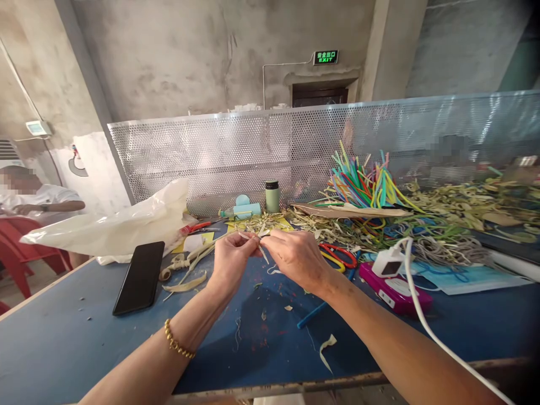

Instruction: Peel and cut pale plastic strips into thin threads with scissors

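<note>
Above the middle of the blue table, my left hand (234, 254) and my right hand (295, 256) meet almost fingertip to fingertip. Both are closed in a pinch on a thin pale strip (265, 256), whose loose end hangs down between them. What lies inside the fingers is mostly hidden. Beyond the hands is a heap of pale dried strips (253, 224). Left of my left hand lie longer beige strips (189, 281). Red and yellow cords (340, 254) lie right of my right hand, and a short blue tube (311, 315) is nearer me.
A black phone (139, 278) and white plastic bag (126, 225) are on the left. On the right are a magenta box (392, 292) with a white charger and cable, a blue mask (476, 277) and colourful cords (367, 183). A green bottle (272, 198) stands before the perforated metal screen (219, 157).
</note>
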